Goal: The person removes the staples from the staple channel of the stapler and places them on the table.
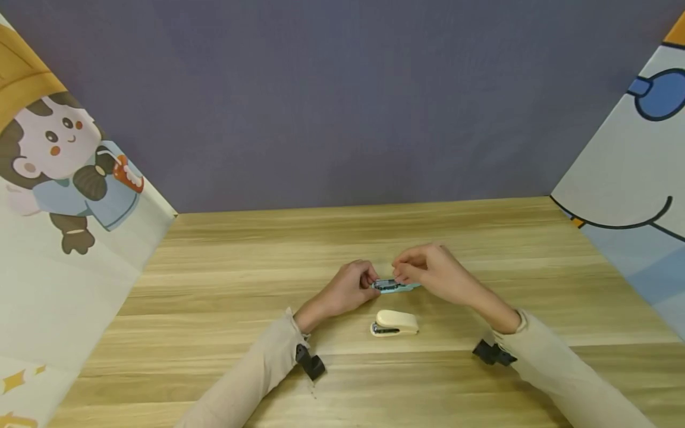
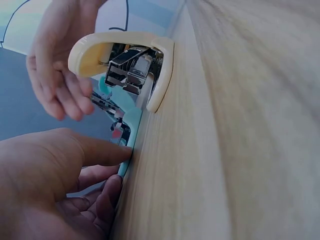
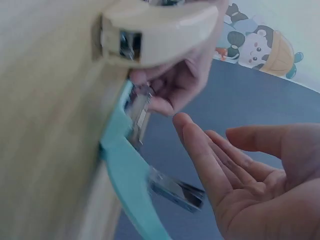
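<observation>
A light teal stapler (image 1: 395, 288) lies on the wooden table, its top swung wide back and its metal staple channel exposed. My left hand (image 1: 349, 289) pinches the near end of its base between thumb and fingers. Above the stapler's other part hovers my right hand (image 1: 441, 278); in the right wrist view its fingers (image 3: 200, 150) are loosely extended, apart from the stapler, with nothing visible between them. Closer to me stands a cream stapler (image 1: 400, 321), untouched, its mouth facing left. The left wrist view shows the metal nose of this cream stapler (image 2: 132, 67).
The wooden table (image 1: 241, 249) runs back to a dark grey-blue panel (image 1: 353, 107). Side panels with cartoon prints stand left (image 1: 69, 172) and right (image 1: 615, 160). A black wrist camera (image 1: 310, 362) sits on the left sleeve, another camera (image 1: 493, 353) on the right.
</observation>
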`<state>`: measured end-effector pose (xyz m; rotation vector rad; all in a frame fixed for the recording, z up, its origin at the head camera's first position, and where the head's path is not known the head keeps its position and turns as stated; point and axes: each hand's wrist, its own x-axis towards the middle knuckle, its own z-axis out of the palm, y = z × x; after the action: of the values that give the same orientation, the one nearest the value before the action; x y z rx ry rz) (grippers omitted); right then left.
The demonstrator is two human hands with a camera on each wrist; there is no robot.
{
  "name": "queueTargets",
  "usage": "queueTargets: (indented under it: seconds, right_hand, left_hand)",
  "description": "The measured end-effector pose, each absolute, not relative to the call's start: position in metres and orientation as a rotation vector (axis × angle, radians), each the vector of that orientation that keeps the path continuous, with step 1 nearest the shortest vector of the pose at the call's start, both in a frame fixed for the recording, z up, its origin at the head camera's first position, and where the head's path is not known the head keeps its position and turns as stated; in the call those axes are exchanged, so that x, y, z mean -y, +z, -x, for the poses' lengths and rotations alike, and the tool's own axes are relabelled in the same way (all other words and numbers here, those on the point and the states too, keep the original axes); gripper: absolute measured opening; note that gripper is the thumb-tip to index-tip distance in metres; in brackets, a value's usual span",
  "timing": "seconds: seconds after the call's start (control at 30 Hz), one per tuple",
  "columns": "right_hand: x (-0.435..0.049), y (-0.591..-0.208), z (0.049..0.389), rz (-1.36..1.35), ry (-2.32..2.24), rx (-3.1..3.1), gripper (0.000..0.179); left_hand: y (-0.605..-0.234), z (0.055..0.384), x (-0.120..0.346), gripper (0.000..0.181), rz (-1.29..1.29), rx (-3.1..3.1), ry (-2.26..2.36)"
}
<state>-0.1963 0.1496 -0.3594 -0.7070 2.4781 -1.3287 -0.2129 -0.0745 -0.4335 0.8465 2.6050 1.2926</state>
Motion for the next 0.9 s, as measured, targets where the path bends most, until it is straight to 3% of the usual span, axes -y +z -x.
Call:
queueTargets:
  seconds: [0.47, 0.9]
  right_hand:
    - [-0.148, -0.388, 0.199, 0.488, -1.496, -2.048, 0.035]
    - [-0.153, -0.389, 0.196, 0.396, -1.629, -1.751, 0.048]
  left_hand:
    - [-0.433, 0.212, 0.072, 0.016, -0.843, -2.626, 1.257]
    - [-0.433, 0.211, 0.072, 0.014, -0.876, -2.631, 1.242]
